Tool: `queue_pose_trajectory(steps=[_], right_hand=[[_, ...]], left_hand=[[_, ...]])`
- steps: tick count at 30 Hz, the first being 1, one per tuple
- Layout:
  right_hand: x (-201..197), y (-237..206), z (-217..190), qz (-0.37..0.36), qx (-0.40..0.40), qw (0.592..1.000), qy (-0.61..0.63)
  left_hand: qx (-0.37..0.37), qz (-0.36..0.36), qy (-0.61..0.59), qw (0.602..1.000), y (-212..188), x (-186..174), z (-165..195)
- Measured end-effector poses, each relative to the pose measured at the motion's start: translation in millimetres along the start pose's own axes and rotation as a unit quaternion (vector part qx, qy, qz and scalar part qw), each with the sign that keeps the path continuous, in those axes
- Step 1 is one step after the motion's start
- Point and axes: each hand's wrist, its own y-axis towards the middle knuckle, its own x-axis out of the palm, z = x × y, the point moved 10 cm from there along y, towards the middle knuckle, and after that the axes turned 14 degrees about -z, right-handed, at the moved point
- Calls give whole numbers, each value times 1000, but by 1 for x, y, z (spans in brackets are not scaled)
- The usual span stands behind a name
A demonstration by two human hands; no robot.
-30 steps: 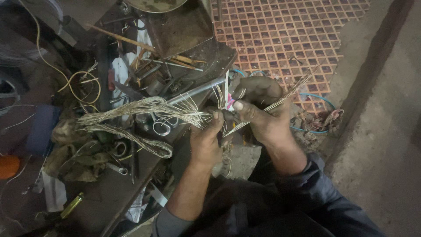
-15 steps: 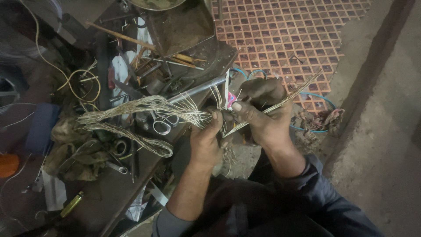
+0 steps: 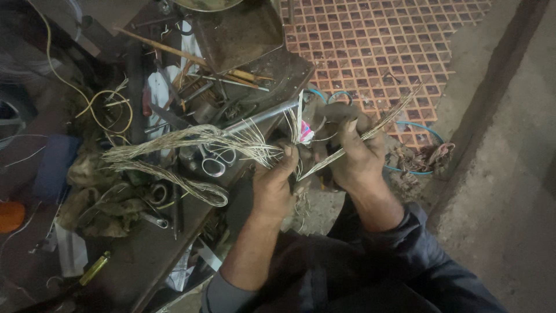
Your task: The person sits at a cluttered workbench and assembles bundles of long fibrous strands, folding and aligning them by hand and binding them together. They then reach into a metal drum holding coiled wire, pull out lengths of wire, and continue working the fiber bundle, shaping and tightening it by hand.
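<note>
My left hand has its fingers pinched shut on a bundle of pale wire strands. From the grip the strands fan toward nine o'clock across the cluttered tabletop, one loop curling back toward eight o'clock. My right hand is closed around a thinner stiff strand group that runs up toward two o'clock over the red patterned floor. A dark lump between the two hands is partly hidden; I cannot tell what it is.

Assessment: the two grips sit close together, near the point where the strands divide. To do this well I judge the pinch should stay firm and the pull should follow the line of the strands, so loose ends do not snag.

Surroundings: scissors lie just under the fanned strands; a yellow cable loops at ten o'clock; blue tubing lies at three o'clock.
</note>
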Motion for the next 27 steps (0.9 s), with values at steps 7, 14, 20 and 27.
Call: queue_pose_trajectory(steps=[7,14,20,27], right_hand=[[2,2,0,-62,-38,997,28],[-5,-2,-2,-41,-59,997,-41],[-6,-5,-2,-55,-86,993,-65],[7,9,-17,-131,-30,982,-134]], left_hand=[[-2,22,32,999,-2,-3,1],[-2,28,25,999,-3,-3,-2],[-36,16,30,999,-2,-5,-11],[21,-19,54,998,-1,5,3]])
